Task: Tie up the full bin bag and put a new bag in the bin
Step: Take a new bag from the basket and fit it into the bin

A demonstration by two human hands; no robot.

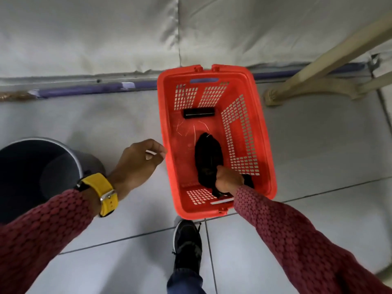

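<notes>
A grey round bin stands on the floor at the left; I see no bag in it. To its right sits a red plastic basket. Inside the basket lies a black bin bag, bunched up. My right hand is closed around the near end of that bag, down in the basket. A black roll lies at the basket's far end. My left hand hovers just left of the basket's rim, fingers loosely curled, holding nothing. A yellow watch is on that wrist.
Pale furniture legs stand at the right, behind the basket. A grey sheeted wall with a purple strip runs along the back. My black shoe is on the tiled floor just below the basket.
</notes>
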